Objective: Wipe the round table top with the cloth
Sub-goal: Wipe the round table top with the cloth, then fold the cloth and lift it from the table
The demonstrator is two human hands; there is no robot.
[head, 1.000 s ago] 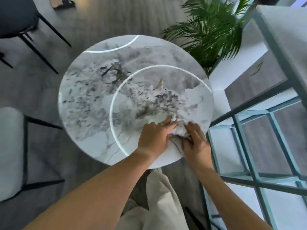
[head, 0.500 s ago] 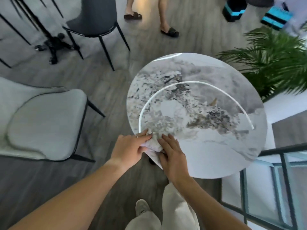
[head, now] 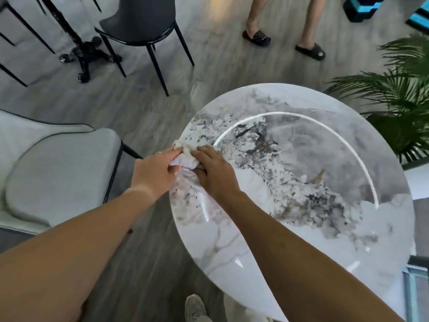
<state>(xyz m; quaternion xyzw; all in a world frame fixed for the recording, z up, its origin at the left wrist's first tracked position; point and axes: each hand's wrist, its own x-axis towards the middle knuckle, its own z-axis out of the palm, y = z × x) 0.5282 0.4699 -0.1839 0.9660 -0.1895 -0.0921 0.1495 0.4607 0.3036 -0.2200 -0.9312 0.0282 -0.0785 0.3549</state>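
From the head camera, a crumpled white cloth sits at the left rim of the round grey-veined marble table top. The left hand and right hand both clutch it, pressing down. It looks soft, light and bunchable, best gripped across its gathered middle on glossy, probably slippery stone.

I can read no text, label, brand or number anywhere in my view, not on any surface here.

bright daylight | glare on table top | wide-angle edge distortion
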